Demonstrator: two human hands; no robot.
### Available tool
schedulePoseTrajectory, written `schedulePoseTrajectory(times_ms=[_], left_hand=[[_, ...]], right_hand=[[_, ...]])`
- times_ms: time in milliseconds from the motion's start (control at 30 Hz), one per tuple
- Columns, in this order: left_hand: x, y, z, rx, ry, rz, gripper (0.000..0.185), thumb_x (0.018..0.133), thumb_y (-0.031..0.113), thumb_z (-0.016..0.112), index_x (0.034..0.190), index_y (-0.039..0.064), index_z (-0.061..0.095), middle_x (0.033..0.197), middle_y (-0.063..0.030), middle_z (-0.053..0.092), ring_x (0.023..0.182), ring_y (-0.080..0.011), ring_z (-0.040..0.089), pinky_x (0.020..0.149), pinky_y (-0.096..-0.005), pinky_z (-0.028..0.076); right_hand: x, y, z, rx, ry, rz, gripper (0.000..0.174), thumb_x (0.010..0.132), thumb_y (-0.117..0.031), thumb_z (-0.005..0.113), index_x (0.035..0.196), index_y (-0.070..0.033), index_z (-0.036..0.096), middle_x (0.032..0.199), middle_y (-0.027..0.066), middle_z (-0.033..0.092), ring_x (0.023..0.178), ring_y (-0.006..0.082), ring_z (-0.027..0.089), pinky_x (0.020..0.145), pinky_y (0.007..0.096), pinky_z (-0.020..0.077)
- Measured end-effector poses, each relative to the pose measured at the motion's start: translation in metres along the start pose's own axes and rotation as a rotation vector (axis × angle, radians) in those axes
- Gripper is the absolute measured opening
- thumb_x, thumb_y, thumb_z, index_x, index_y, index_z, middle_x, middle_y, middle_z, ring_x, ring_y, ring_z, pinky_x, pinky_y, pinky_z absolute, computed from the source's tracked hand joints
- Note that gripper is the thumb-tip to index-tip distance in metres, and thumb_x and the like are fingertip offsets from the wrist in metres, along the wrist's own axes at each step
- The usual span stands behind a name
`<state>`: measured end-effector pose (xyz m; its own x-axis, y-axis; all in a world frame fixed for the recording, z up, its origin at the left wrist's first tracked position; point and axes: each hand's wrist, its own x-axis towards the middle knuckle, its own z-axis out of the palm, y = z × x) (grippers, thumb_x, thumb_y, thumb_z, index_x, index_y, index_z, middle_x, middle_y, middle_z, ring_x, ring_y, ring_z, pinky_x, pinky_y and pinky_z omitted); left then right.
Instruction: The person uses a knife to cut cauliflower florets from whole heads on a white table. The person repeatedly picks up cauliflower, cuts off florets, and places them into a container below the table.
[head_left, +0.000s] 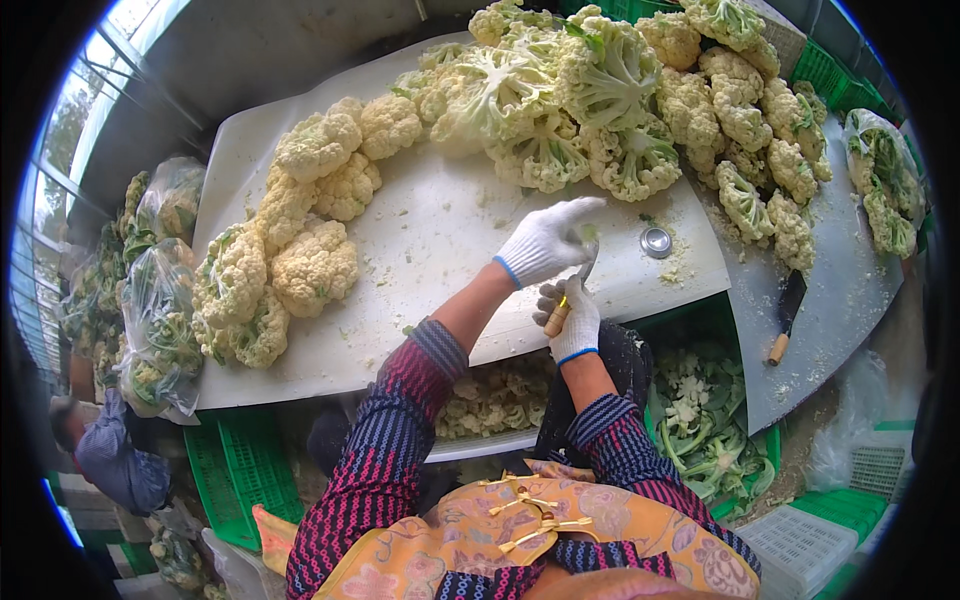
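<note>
My left hand (541, 244), in a white knit glove, is over the front of the white work surface (442, 240). Its forefinger points right and its fingers are apart. A small, blurred pale green bit (590, 232) shows by the fingertips; whether they touch it is unclear. Just below, my right hand (579, 319), gloved too, grips a small knife (556, 318) by its wooden handle with a brass-coloured ferrule. The blade rises close to my left thumb, partly hidden. Trimmed cauliflower heads (311, 202) line the left side, and upturned cauliflowers (555, 97) are heaped beyond my hands.
A round metal object (656, 242) sits right of my hands. On the grey sheet (840, 330) lies a wide-bladed knife (787, 319) beside more cauliflowers (750, 135). Below are a crate of leaves (709, 435) and a container of florets (491, 397). Another person (120, 450) is at far left.
</note>
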<state>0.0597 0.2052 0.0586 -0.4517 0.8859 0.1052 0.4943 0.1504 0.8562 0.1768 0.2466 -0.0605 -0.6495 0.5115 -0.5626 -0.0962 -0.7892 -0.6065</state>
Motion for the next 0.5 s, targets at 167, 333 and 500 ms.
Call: schedulePoseTrajectory(times_ms=[167, 333, 500], left_hand=[[0.105, -0.021, -0.081, 0.425, 0.800, -0.161, 0.036, 0.094, 0.030, 0.068, 0.125, 0.011, 0.067, 0.120, -0.0148, 0.070, 0.101, -0.0276, 0.069, 0.088, -0.0386, 0.056], [0.162, -0.064, -0.144, 0.758, 0.516, -0.607, 0.069, 0.086, 0.042, 0.070, 0.147, 0.019, 0.047, 0.141, -0.0133, 0.058, 0.130, -0.0312, 0.057, 0.106, -0.0416, 0.047], [0.135, -0.068, -0.173, 0.597, 0.430, -0.609, 0.080, 0.086, 0.028, 0.069, 0.158, 0.024, 0.033, 0.145, -0.0153, 0.057, 0.133, -0.0316, 0.056, 0.109, -0.0385, 0.044]], right_hand=[[0.005, -0.001, -0.009, -0.040, -0.073, 0.068, 0.032, 0.104, -0.042, 0.055, 0.105, -0.009, 0.054, 0.095, 0.0130, 0.066, 0.071, 0.0212, 0.062, 0.057, 0.0367, 0.0524], [0.010, 0.004, -0.005, -0.161, -0.080, 0.098, 0.033, 0.102, -0.042, 0.060, 0.106, -0.009, 0.057, 0.089, 0.0120, 0.069, 0.067, 0.0218, 0.064, 0.055, 0.0375, 0.0553], [0.015, -0.002, -0.003, -0.168, -0.077, 0.089, 0.033, 0.102, -0.041, 0.059, 0.108, -0.009, 0.057, 0.093, 0.0124, 0.069, 0.069, 0.0217, 0.064, 0.057, 0.0375, 0.0557]])
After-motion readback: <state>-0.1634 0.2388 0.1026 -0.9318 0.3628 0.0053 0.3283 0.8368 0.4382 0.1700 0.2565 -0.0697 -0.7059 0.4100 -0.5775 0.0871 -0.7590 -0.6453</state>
